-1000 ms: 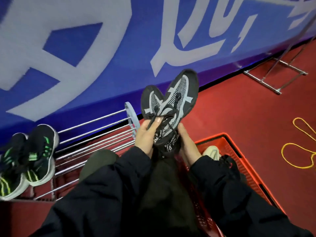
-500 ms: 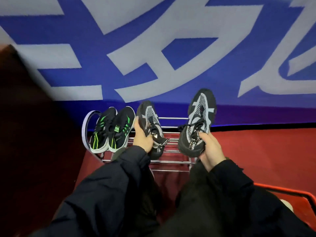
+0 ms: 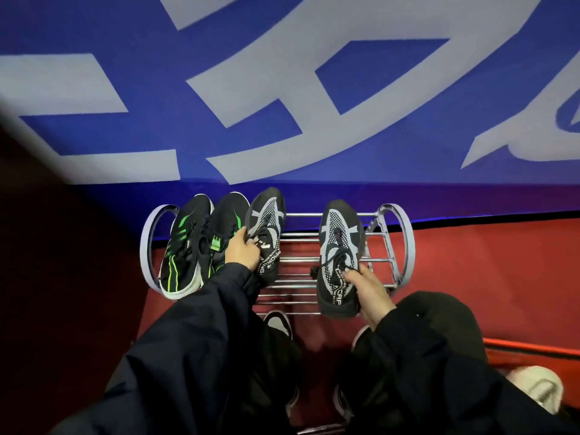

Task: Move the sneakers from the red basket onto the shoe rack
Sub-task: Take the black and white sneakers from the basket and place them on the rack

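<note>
Left hand [image 3: 243, 251] pinches the laces of one black-and-grey mesh sneaker [image 3: 266, 233], lying on the chrome wire shoe rack [image 3: 389, 246] just beside a black-and-green pair [image 3: 201, 243]. Right hand [image 3: 370, 288] grips the second grey-patterned sneaker [image 3: 339, 255] over the rack's bars.

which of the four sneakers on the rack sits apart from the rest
The grey-patterned sneaker in the right hand: bare rack bars separate it from its mate, which sits against the green-striped pair.

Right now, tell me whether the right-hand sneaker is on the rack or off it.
On it, it seems: the sneaker lies across the rack bars, right hand gripping it.
</note>
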